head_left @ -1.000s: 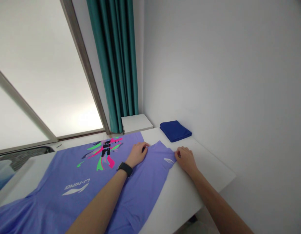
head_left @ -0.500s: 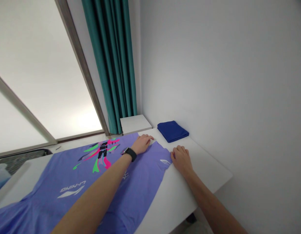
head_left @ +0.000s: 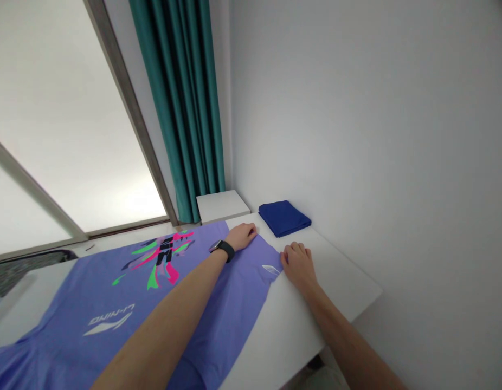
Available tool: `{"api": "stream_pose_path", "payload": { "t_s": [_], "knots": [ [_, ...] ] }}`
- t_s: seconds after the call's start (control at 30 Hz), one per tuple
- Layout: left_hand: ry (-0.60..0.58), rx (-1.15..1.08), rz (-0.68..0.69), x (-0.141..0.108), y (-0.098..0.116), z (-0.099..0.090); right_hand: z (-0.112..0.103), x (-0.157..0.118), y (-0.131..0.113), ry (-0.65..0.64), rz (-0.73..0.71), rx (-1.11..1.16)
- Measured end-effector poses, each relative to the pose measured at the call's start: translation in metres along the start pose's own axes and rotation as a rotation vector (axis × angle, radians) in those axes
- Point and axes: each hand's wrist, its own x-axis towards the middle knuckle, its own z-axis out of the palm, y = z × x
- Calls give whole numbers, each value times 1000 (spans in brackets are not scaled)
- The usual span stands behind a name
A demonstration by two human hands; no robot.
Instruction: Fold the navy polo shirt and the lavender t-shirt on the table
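A purple T-shirt point(head_left: 141, 292) with a colourful print and white lettering lies spread over the white table point(head_left: 336, 276). My left hand point(head_left: 242, 236), with a black watch at the wrist, is closed at the upper edge of the sleeve, fingers curled and pinching the cloth. At the sleeve's end, by a small white logo, my right hand point(head_left: 298, 264) is closed on the cuff with bent fingers. The forearms hide part of the shirt's middle. Just beyond both hands is a folded dark blue cloth point(head_left: 284, 218).
Behind the table's far edge stands a white box-like surface point(head_left: 222, 206). A green curtain point(head_left: 186, 108) hangs in the corner beside a frosted sliding door point(head_left: 64, 119). The wall point(head_left: 356, 135) runs along the table's right side. A dark-rimmed patterned item point(head_left: 27, 268) is at far left.
My left hand has moved slightly right along the sleeve edge, and its fingers have curled in. My right hand stays at the cuff. The view has shifted slightly.
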Motion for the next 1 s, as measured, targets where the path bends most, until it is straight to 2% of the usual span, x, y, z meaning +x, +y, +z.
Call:
{"api": "stream_pose_path", "payload": {
  "t_s": [0.23,0.33,0.43,0.53,0.63,0.77,0.87,1.0],
  "knots": [
    [65,122,1,-5,17,4,-6,-5,-1,-11,17,-22],
    [107,171,28,-11,25,-1,-5,-5,0,-9,15,-16],
    [158,216,61,-25,36,-12,-2,-4,1,-13,13,2],
    [186,231,167,-53,48,-21,0,-4,3,-11,9,23],
    [107,135,339,-93,59,-22,3,-3,4,-9,8,31],
    [-30,16,457,-139,61,-15,5,-3,6,-4,11,30],
    [-119,-16,459,-154,58,-12,6,-2,7,3,7,29],
    [-168,-40,466,-154,58,-11,7,-1,8,14,-1,31]
  ]
}}
